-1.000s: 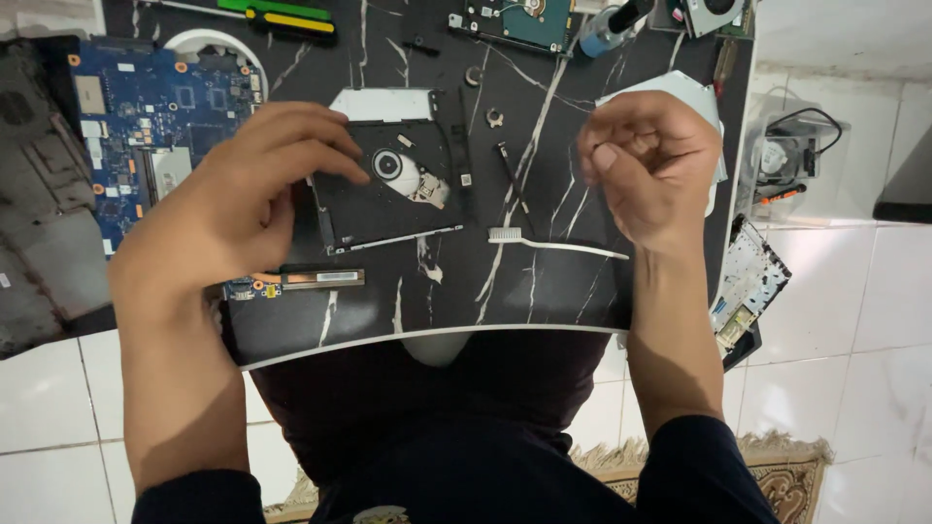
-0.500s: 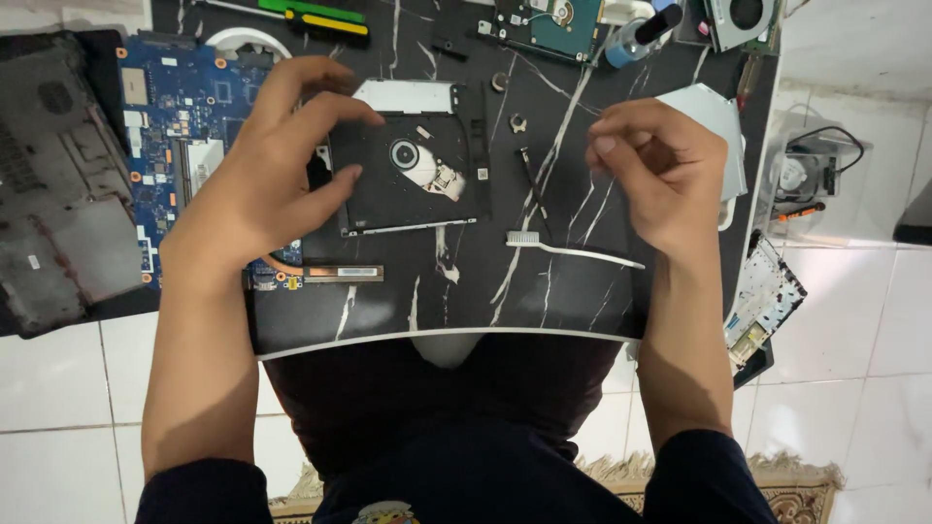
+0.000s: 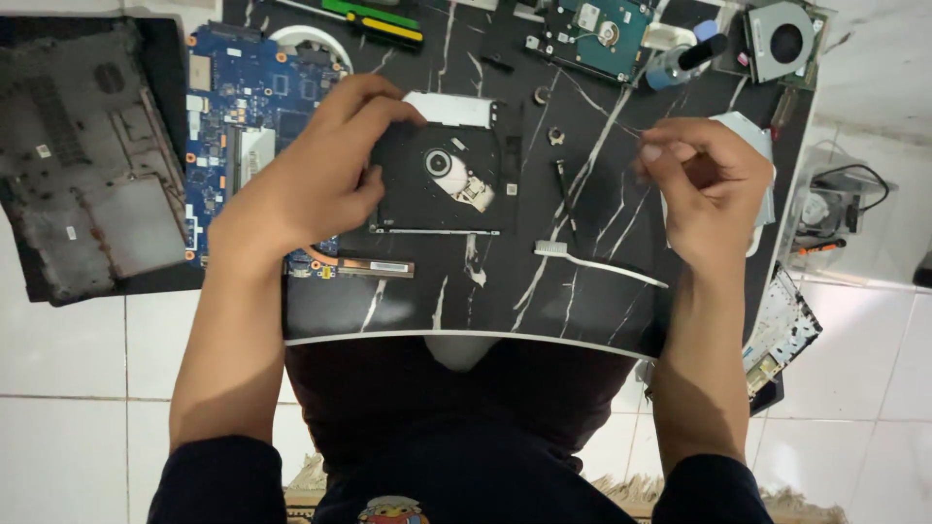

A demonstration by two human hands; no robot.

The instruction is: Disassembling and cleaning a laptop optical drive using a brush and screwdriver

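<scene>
Left hand: fingers curled over left edge of black optical drive, gripping it.
Drive: flat, mid-table, beside blue motherboard.
Right hand: pinched shut; contents cannot tell.
Open room: bare strip along near edge, below white toothbrush.

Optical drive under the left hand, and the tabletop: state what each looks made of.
Optical drive: apparently matte black plastic tray with a shiny metal spindle hub; silvery sheet-metal edge behind. Tabletop: glossy black marble look with white veins, possibly laminate given its thin pale edge.

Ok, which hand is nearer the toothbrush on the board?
Right. The right hand hovers just above the toothbrush, near its handle end, not touching. The left hand is off to the left, resting on the disc drive.
</scene>
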